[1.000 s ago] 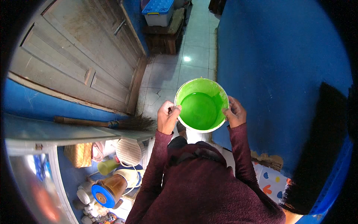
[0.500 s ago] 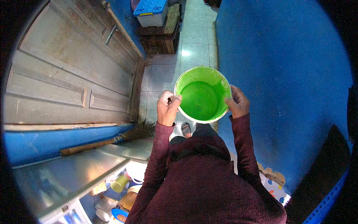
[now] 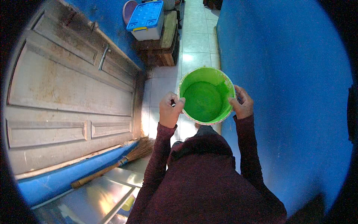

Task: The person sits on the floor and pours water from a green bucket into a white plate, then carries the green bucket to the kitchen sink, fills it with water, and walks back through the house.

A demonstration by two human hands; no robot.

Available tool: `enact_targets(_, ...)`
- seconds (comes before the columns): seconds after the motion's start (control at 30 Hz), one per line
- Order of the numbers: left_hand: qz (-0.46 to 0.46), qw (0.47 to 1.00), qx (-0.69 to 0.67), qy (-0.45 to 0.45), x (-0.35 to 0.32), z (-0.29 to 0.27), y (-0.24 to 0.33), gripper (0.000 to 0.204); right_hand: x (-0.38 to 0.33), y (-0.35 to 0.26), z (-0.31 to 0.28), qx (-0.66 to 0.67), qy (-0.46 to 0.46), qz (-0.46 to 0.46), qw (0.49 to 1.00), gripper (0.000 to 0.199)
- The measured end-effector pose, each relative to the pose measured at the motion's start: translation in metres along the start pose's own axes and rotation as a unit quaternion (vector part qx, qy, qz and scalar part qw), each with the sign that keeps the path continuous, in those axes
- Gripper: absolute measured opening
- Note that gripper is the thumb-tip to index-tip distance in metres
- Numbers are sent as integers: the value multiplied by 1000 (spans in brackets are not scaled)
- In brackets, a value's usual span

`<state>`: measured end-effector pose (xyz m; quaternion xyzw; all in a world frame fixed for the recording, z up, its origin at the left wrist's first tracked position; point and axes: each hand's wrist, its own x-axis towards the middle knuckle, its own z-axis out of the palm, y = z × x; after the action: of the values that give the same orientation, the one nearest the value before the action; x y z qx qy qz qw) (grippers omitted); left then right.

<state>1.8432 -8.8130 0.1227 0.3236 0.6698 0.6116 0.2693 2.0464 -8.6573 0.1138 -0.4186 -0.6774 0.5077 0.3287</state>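
Since the earlier frames the view has been swung left and forward: the wooden door [image 3: 71,86] now fills more of the left side, the broom [image 3: 115,164] is seen lower by the blue wall base, and the blue-lidded box [image 3: 146,20] on its dark stand has come closer, while the green bucket [image 3: 206,95] is kept in front of the body just as before. It is held out at chest height above the tiled floor [image 3: 197,41] of a narrow passage, between the door and the blue wall [image 3: 283,93]. The left hand [image 3: 169,111] is closed on the rim at the near left, with the thumb hooked over the edge and something thin and dark pinched there, probably the handle end, though that cannot be told for sure. The right hand [image 3: 242,102] is clamped on the opposite rim, fingers outside and thumb on top. The inside is coated in wet-looking green, and whether liquid stands in the bottom cannot be told. To carry it well, the rim is best kept level and both grips kept opposite one another, so that nothing slops toward the sleeves [image 3: 160,156]. Short, even steps are advised, with a watch kept for the stand on the left, since the passage is tight.
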Motion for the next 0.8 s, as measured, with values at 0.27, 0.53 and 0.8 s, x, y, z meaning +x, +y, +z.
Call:
enact_targets(0.27,-26,997,-75,1,96,35,0,22,106,-8,-11,45,-50,-20,998,48)
enact_targets(0.53,-46,997,-65,-4,182,59,-1,21,192,-3,-17,-1,-68,2,998,49)
enact_targets(0.8,-38,998,-52,0,263,78,-9,20,271,11,-7,9,-27,-12,1000,50)
